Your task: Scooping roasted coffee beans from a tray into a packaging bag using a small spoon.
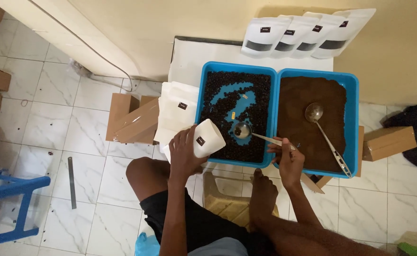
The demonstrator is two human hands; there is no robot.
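Note:
My left hand (184, 154) holds a white stand-up pouch (207, 138) with its mouth open, tilted over the near left corner of a blue tray (235, 68) of dark coffee beans. My right hand (288, 159) grips the handle of a metal ladle (243, 130), whose bowl rests among the beans in that tray. A second blue tray (353, 118) to the right holds brown ground coffee, and another ladle (314, 113) lies in it.
A stack of white pouches (179, 110) lies left of the bean tray. Several filled white pouches (308, 33) lean on the wall behind. Cardboard boxes (131, 121) stand at left and one (388, 142) at right. A blue stool (9, 204) stands at far left.

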